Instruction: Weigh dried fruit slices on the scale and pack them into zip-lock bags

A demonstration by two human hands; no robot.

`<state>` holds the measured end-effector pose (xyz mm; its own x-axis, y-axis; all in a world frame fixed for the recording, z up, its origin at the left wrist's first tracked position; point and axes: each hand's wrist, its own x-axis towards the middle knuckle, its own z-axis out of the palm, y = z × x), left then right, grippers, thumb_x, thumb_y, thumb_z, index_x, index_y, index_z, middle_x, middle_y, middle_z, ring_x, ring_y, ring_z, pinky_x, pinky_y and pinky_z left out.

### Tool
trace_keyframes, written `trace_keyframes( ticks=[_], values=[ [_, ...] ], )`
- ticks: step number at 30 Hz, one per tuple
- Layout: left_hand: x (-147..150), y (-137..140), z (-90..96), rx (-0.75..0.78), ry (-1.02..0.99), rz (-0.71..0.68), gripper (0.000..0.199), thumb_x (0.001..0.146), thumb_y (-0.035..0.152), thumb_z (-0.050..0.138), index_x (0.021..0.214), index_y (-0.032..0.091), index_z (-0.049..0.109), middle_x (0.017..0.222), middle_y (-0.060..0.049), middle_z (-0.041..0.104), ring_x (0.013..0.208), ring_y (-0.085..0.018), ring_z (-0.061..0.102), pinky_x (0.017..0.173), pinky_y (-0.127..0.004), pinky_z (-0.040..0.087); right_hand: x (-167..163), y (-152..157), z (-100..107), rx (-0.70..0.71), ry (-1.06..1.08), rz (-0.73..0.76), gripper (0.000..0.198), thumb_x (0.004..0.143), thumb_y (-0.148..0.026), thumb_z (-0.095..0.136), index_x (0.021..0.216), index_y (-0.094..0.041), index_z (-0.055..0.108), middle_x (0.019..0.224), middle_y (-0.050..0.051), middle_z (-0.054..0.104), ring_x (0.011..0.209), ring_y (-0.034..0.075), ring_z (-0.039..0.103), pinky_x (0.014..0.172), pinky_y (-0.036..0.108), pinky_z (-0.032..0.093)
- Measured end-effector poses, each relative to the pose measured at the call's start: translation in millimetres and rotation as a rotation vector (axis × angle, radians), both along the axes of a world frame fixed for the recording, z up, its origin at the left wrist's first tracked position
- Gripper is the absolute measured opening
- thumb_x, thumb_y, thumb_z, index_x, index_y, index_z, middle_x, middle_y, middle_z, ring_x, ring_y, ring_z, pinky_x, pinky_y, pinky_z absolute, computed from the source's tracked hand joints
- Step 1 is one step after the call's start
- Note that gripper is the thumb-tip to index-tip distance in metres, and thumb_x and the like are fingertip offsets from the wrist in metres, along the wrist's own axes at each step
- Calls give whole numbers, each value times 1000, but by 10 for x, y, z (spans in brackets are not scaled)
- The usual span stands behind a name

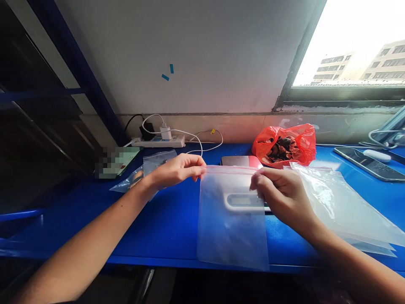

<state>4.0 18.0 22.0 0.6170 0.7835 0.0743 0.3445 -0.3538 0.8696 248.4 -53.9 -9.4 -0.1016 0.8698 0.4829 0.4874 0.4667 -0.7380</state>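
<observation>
A clear zip-lock bag (pixel 232 236) with a pinkish-red seal line hangs upright between my hands, flat, with nothing visible inside. My left hand (pixel 182 169) pinches its top left corner. Its top right corner is gripped in my right hand (pixel 278 188). Through the film shows a small digital scale (pixel 238 160), partly hidden, with its display behind the bag. Just right of my right hand lies a stack of clear zip-lock bags (pixel 344 207). Behind my left wrist lie filled clear bags (pixel 155 162); brownish contents show in one.
A red plastic bag (pixel 286 145) of dark dried pieces stands open against the wall. A phone (pixel 370 164) lies at the right of the blue table (pixel 158 240). A power strip (pixel 161 140) with a charger and loose white cable runs along the back left.
</observation>
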Motion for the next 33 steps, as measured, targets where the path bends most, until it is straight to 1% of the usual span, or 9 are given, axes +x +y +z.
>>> trace_keyframes(
  ticks=[3,6,9,11,13,17,25,28,33],
  values=[
    [-7,-3,15,55,26,-33,19,81,32,54,72,15,56,68,0,56,62,-11,48,61,-24,39,2,22,2,32,-52,-19,28,86,-24,42,63,-17,56,48,-3,43,43,8,37,41,21,27],
    [1,-48,30,161,54,4,22,85,35,51,74,16,54,69,0,55,63,-11,48,61,-23,38,-4,43,9,176,-109,-85,15,85,-22,47,82,-17,60,61,-1,55,53,10,48,47,22,35],
    [58,-152,22,267,166,12,22,89,34,50,78,16,56,71,0,56,62,-12,48,56,-22,37,-23,49,8,391,-181,-170,25,83,-23,54,108,-17,57,86,6,62,75,17,58,64,29,47],
    [125,-236,-18,389,251,3,19,90,32,51,80,17,58,74,-1,60,64,-13,51,56,-22,37,-45,42,-7,468,-310,-153,29,83,-24,57,111,-18,57,98,10,62,87,21,57,77,36,47],
    [201,-312,-85,544,299,1,17,90,30,53,82,17,60,77,-1,63,67,-13,54,60,-23,39,-77,33,-42,435,-424,-73,21,83,-23,58,103,-18,61,96,9,64,88,22,55,78,38,45],
    [313,-410,-224,749,307,-35,16,93,27,53,85,16,61,78,-2,66,70,-14,59,67,-25,43,-147,33,-147,286,-467,77,10,85,-17,53,81,-17,62,73,4,61,72,16,51,66,30,39],
    [339,-450,-300,865,270,12,9,92,18,55,87,15,62,81,-2,66,71,-14,62,68,-25,46,-164,81,-244,296,-445,91,8,82,-15,56,75,-16,60,70,2,60,69,14,49,64,26,36],
    [343,-463,-309,891,328,8,11,93,19,53,89,15,62,82,-2,67,73,-15,62,69,-26,47,-174,78,-260,325,-457,81,10,82,-12,54,73,-15,58,69,2,59,68,14,48,63,26,35],
    [337,-467,-285,1063,453,-57,19,93,18,47,82,14,62,76,-3,64,68,-17,60,62,-29,43,-212,70,-284,339,-454,102,9,82,-11,53,75,-15,58,70,2,59,66,14,48,61,26,33]
  ],
)
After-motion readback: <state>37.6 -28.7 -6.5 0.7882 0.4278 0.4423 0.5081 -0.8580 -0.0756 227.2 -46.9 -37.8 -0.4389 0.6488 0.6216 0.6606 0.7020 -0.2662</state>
